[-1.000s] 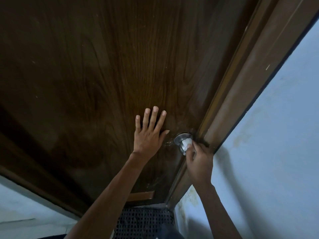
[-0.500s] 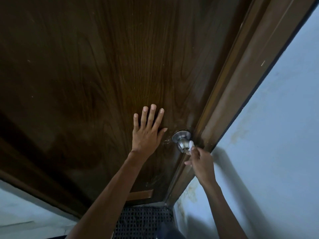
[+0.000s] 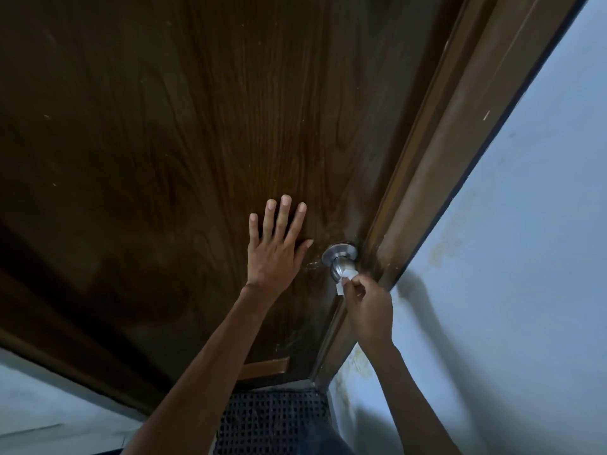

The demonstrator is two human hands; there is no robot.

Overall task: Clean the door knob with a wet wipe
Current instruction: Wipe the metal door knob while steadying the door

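Note:
A round silver door knob point(image 3: 340, 260) sticks out of the dark brown wooden door point(image 3: 184, 133) near its right edge. My right hand point(image 3: 369, 308) pinches a small folded white wet wipe point(image 3: 345, 280) and holds it against the knob's lower front. My left hand point(image 3: 277, 246) lies flat on the door just left of the knob, with its fingers straight and spread.
A brown door frame point(image 3: 437, 178) runs up the right side of the door. A pale blue wall point(image 3: 512, 274) lies to the right of it. A dark mesh mat point(image 3: 272, 421) covers the floor at the door's foot.
My right hand has slipped from over the knob to just below it, and the wipe now touches the knob's lower front. My left hand stays flat on the door.

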